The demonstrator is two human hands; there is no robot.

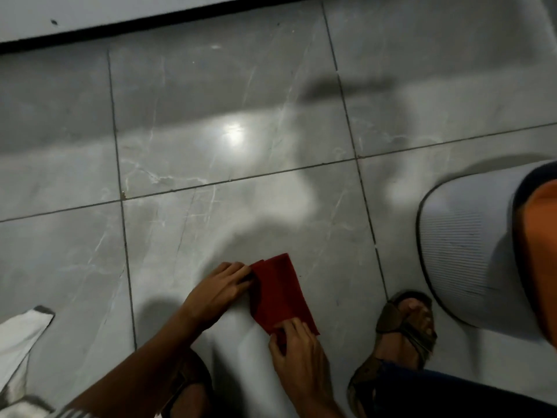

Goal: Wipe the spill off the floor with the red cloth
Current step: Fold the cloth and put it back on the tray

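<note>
A folded red cloth (281,292) lies flat on the grey marble-look floor tiles (211,116), near the bottom middle of the head view. My left hand (218,289) pinches its upper left edge. At the cloth's near corner, my right hand (297,354) grips the fabric with fingers curled over it. I cannot make out a spill; the tiles only show a bright light reflection (233,132) and pale glare patches.
A sandalled foot (404,324) stands right of the cloth, another sits under my left arm. A pale ribbed bin-like object (464,236) fills the right side. White fabric (21,336) lies at the left edge. A dark skirting strip (120,25) runs along the far wall.
</note>
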